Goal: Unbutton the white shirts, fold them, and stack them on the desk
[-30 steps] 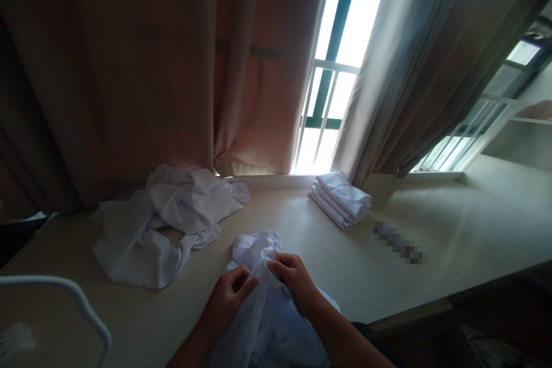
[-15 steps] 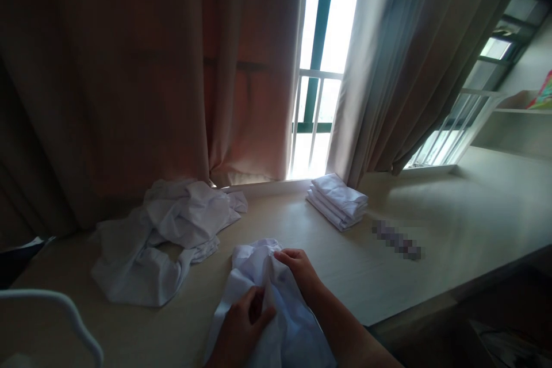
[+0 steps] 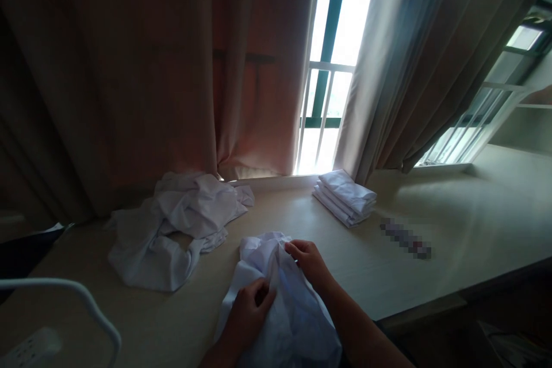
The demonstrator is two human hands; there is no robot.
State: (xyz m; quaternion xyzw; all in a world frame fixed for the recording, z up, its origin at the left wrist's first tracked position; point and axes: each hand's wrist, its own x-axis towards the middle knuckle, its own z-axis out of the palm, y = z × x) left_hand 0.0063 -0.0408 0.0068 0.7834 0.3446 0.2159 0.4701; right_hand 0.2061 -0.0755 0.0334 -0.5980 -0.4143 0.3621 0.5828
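Note:
A white shirt point(image 3: 297, 316) lies at the near edge of the desk, its collar end pointing away from me. My left hand point(image 3: 250, 310) is closed, thumb and fingers pinching the front edge of the cloth partway down. Higher up, near the collar, my right hand point(image 3: 308, 261) pinches the same edge between thumb and fingertips. Between the two hands the edge stands up in a raised fold. The lower part of the shirt runs out of the bottom of the view.
Crumpled white cloth point(image 3: 181, 230) lies on the desk point(image 3: 276, 213) to the left. Folded white garments point(image 3: 345, 195) are stacked near the window. A blurred-out long item point(image 3: 405, 237) lies to the right. A white bent tube point(image 3: 64, 283) and a power strip point(image 3: 32, 349) are lower left.
The view has shifted slightly, so the desk items appear further right and a little higher. Both hands keep their pinch on the shirt edge. More of the power strip shows.

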